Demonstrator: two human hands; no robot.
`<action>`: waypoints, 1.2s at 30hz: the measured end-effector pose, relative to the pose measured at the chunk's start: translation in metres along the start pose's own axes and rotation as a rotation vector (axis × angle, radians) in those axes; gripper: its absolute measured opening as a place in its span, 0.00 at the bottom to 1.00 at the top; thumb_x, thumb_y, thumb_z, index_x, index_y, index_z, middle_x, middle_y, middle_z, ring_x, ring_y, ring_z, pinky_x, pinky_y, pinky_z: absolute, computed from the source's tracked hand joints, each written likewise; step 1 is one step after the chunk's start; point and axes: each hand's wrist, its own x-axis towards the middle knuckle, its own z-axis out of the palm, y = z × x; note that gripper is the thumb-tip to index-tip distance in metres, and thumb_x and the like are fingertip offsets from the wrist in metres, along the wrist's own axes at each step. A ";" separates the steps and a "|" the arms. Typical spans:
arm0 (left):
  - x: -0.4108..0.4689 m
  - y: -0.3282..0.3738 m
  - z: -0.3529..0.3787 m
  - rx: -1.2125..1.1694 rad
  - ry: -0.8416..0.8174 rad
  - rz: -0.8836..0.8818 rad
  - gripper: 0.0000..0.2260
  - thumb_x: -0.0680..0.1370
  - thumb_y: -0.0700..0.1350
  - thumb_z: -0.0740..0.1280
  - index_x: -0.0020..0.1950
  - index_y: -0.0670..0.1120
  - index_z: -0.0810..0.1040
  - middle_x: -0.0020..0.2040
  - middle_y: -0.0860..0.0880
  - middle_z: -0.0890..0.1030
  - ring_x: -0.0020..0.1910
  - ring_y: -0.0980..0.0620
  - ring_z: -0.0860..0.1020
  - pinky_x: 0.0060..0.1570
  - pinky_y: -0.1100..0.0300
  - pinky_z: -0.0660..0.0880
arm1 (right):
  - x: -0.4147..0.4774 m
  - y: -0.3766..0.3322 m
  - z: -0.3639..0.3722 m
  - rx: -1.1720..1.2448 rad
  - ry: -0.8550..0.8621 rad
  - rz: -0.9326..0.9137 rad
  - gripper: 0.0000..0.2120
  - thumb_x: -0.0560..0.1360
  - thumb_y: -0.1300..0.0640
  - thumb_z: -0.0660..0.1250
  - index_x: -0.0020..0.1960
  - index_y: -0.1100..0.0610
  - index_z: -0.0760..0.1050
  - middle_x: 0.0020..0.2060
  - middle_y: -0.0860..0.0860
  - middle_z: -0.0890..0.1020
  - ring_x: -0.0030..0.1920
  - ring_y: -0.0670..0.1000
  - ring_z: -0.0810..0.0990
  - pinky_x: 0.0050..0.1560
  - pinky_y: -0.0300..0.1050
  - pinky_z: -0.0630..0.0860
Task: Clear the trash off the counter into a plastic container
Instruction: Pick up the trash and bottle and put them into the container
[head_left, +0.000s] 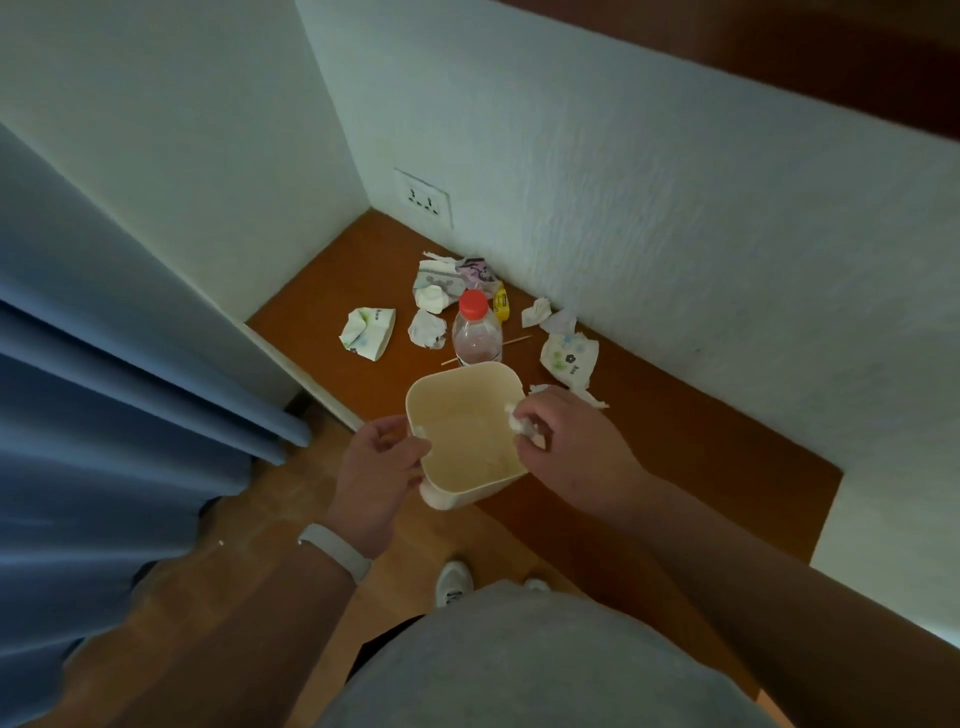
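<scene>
A cream plastic container sits at the counter's front edge. My left hand grips its near-left rim. My right hand hovers over the right rim, closed on a crumpled white tissue. Behind the container stands a clear plastic bottle with a red cap. Around it lie several pieces of trash: a flowered paper packet, a crumpled paper ball, a printed wrapper pile, a small yellow item, torn tissue, a flowered wrapper and a thin wooden stick.
The brown counter fills a corner between white walls, with a wall socket at the back. A blue curtain hangs at the left. Wooden floor and my shoes show below the counter edge.
</scene>
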 end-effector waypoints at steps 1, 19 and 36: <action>-0.001 0.001 0.000 0.000 -0.002 0.001 0.15 0.77 0.38 0.71 0.62 0.48 0.76 0.58 0.41 0.82 0.55 0.41 0.83 0.58 0.39 0.80 | 0.002 -0.002 0.002 -0.020 -0.023 -0.030 0.09 0.76 0.54 0.67 0.56 0.52 0.76 0.49 0.45 0.75 0.47 0.44 0.74 0.45 0.39 0.73; 0.000 0.001 -0.022 -0.077 0.158 -0.018 0.10 0.79 0.35 0.68 0.54 0.50 0.76 0.54 0.43 0.84 0.50 0.43 0.84 0.57 0.41 0.81 | 0.056 0.094 0.027 -0.354 -0.212 0.030 0.22 0.79 0.48 0.62 0.70 0.54 0.70 0.64 0.51 0.74 0.61 0.53 0.74 0.57 0.49 0.75; -0.002 -0.013 -0.020 -0.115 0.261 -0.041 0.14 0.78 0.36 0.69 0.64 0.44 0.77 0.57 0.41 0.83 0.46 0.47 0.83 0.50 0.48 0.82 | 0.085 0.129 0.054 -0.405 -0.295 0.001 0.17 0.77 0.55 0.64 0.65 0.54 0.74 0.55 0.52 0.77 0.55 0.54 0.76 0.47 0.50 0.77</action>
